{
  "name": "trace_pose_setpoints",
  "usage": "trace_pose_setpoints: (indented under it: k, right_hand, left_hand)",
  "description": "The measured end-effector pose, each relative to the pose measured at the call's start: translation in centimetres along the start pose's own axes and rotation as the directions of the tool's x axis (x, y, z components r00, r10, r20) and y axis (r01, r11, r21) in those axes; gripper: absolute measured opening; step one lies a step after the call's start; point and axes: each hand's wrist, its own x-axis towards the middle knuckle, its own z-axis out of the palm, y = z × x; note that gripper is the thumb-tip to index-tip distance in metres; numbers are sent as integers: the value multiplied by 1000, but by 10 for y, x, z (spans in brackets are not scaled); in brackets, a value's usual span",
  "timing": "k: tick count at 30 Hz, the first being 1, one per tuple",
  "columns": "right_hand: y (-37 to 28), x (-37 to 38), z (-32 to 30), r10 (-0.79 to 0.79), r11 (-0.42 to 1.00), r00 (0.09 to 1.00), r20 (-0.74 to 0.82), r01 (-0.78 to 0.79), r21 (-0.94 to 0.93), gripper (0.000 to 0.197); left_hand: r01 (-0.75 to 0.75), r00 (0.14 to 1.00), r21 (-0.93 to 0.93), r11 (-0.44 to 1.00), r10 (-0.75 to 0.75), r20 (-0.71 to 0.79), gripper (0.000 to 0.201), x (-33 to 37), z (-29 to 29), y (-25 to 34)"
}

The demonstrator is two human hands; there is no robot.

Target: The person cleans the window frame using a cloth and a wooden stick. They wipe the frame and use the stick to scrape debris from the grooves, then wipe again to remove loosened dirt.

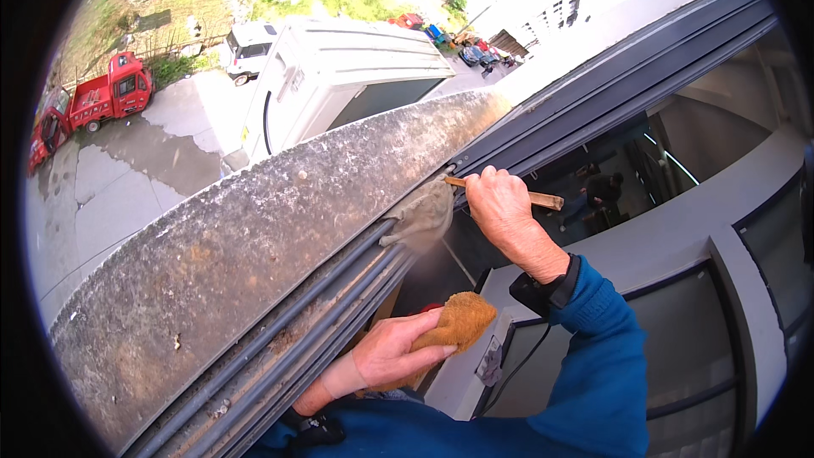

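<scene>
My right hand [502, 210] is closed around a flat wooden stick [546, 201], whose far end meets a damp-looking grey rag [426, 212]. The rag lies bunched over the rails of a dark sliding-window track [292, 341]. Lower down, on the inner side of the track, my left hand [394, 352] grips a folded orange-brown cloth [466, 322] between thumb and fingers. That cloth is apart from the track. Grit and dirt lie in the grooves nearest me.
Outside the track runs a stained concrete ledge [254, 229], with a drop to the yard beyond. A dark window frame [610, 76] continues to the upper right. Down below are a white box-shaped structure [348, 76] and a red truck [110, 93]. A person [604, 191] appears in the dark glass area.
</scene>
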Motion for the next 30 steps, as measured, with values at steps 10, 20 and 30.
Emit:
trace_pose_setpoints:
  k: [10,20,30]
  right_hand:
    - [6,-2,-32,28,986,997,71,-40,161,6]
    - [-5,-10,-10,79,997,997,-6,-79,26,9]
    - [8,40,-12,-37,988,978,203,5,157,11]
  left_hand:
    - [113,994,-103,988,-112,19,45,2,-2,5]
    - [148,988,-160,976,-152,-17,41,4,1,6]
    - [99,995,-58,993,-98,16,43,1,-4,4]
